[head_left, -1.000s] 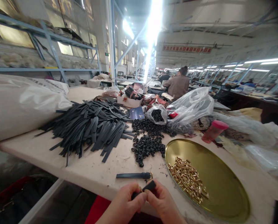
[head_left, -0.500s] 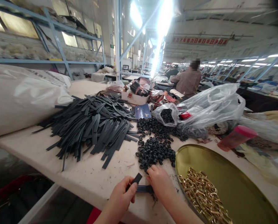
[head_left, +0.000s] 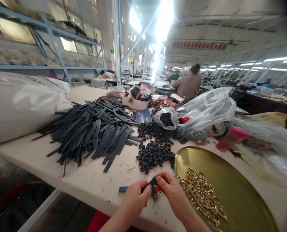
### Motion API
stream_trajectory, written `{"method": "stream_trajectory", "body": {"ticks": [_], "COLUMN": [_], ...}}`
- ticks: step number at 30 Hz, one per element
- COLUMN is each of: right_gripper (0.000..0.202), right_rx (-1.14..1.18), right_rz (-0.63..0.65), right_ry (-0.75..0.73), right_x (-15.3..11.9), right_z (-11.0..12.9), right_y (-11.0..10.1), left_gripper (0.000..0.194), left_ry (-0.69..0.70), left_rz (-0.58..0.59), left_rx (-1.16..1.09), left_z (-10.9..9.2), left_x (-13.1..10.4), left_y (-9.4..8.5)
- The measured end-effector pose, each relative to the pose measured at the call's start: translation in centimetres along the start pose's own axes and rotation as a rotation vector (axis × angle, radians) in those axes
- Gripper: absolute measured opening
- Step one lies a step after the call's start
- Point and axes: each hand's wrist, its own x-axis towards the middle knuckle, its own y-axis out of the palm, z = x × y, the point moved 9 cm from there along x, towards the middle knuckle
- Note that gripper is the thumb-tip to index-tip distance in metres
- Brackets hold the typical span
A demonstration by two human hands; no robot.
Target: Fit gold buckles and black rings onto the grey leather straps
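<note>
Near the table's front edge, my left hand (head_left: 136,195) pinches a dark strap (head_left: 152,182). My right hand (head_left: 168,184) closes its thumb and fingers on the strap's other end, where it looks bent over. Another flat dark strip (head_left: 123,189) lies on the table and passes under my left hand. Just beyond the hands is a heap of small black loops (head_left: 154,156). A large pile of dark strips (head_left: 95,125) spreads out at the left. Gold metal clasps (head_left: 202,196) lie in a shiny gold tray (head_left: 240,183) at the right.
A white sack (head_left: 25,103) lies at the far left. Behind the loops are a blue booklet (head_left: 143,116), a clear plastic bag (head_left: 208,108) and a small box (head_left: 135,102). A pink cup (head_left: 232,138) stands tilted beyond the tray. A person (head_left: 188,84) is farther back.
My right hand has come away from the loop heap and now meets my left hand at the strap. The view has shifted slightly to the right.
</note>
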Motion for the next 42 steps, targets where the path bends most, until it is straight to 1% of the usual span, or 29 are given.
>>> {"method": "stream_trajectory", "body": {"ticks": [3, 5, 7, 10, 12, 15, 17, 18, 20, 22, 25, 27, 29, 31, 33, 35, 37, 38, 39, 40, 42], "right_gripper": [0.026, 0.025, 0.023, 0.024, 0.024, 0.030, 0.037, 0.036, 0.027, 0.024, 0.024, 0.021, 0.021, 0.023, 0.028, 0.033, 0.033, 0.031, 0.029, 0.026, 0.022], "right_rx": [-0.075, -0.099, -0.063, 0.035, 0.060, 0.133, 0.246, 0.299, 0.349, 0.352, 0.356, 0.371, 0.357, 0.297, 0.170, -0.018, -0.216, -0.309, -0.397, -0.480, -0.632], "right_rz": [0.069, 0.100, 0.091, 0.113, 0.151, 0.168, 0.158, 0.161, 0.194, 0.268, 0.349, 0.356, 0.336, 0.290, 0.203, 0.068, -0.074, -0.117, -0.128, -0.112, -0.029], "right_ry": [-0.042, -0.059, -0.046, -0.008, -0.020, -0.041, 0.003, 0.032, 0.082, 0.130, 0.228, 0.272, 0.265, 0.195, 0.093, -0.009, -0.092, -0.128, -0.165, -0.202, -0.271], "right_x": [-0.8, -1.3, -1.9, -3.0, -3.9, -4.9, -5.3, -5.4, -5.6, -6.0, -6.7, -7.0, -7.0, -6.6, -5.9, -5.3, -5.0, -4.9, -5.0, -5.0, -5.2], "right_z": [0.5, 1.0, 1.2, 1.1, 1.3, 1.7, 1.4, 1.2, 0.5, -0.4, -2.1, -2.8, -2.8, -2.2, -1.3, -0.6, 0.0, 0.2, 0.4, 0.5, 0.7], "right_y": [0.4, 0.6, 0.5, 1.1, 1.8, 2.3, 2.4, 2.5, 2.9, 3.5, 4.1, 4.0, 3.8, 3.4, 2.7, 1.5, 0.1, -0.3, -0.4, -0.3, 0.3], "left_gripper": [0.026, 0.022, 0.013, 0.026, 0.023, 0.015, 0.015, 0.016, 0.018, 0.018, 0.015, 0.013, 0.015, 0.018, 0.023, 0.028, 0.032, 0.033, 0.033, 0.033, 0.031], "left_ry": [0.000, 0.033, 0.056, 0.070, 0.083, 0.082, 0.064, 0.057, 0.050, 0.057, 0.069, 0.069, 0.067, 0.024, -0.041, -0.081, -0.083, -0.089, -0.101, -0.120, -0.160], "left_rz": [0.070, 0.070, 0.056, 0.053, 0.042, 0.013, 0.009, 0.010, -0.006, -0.048, -0.112, -0.130, -0.113, -0.048, 0.024, 0.078, 0.110, 0.121, 0.134, 0.147, 0.168], "left_rx": [0.043, 0.040, -0.010, -0.112, -0.153, -0.199, -0.211, -0.212, -0.194, -0.125, 0.065, 0.168, 0.154, -0.003, -0.213, -0.374, -0.452, -0.466, -0.472, -0.478, -0.501], "left_z": [-0.7, -1.7, -2.7, -3.4, -3.5, -3.1, -2.5, -2.3, -1.8, -1.5, -1.4, -1.3, -1.2, -0.8, -0.6, -0.8, -1.2, -1.3, -1.2, -1.0, -0.2], "left_x": [-0.8, -1.4, -2.2, -3.4, -3.8, -4.0, -4.1, -4.1, -4.3, -4.5, -4.8, -4.9, -4.9, -4.9, -4.9, -5.1, -5.1, -5.1, -5.0, -4.9, -4.6], "left_y": [0.4, 0.2, 0.0, 0.1, 0.1, 0.0, 0.2, 0.3, 0.2, -0.1, -0.7, -1.0, -0.8, -0.3, 0.4, 0.8, 1.0, 1.1, 1.3, 1.5, 2.0]}}
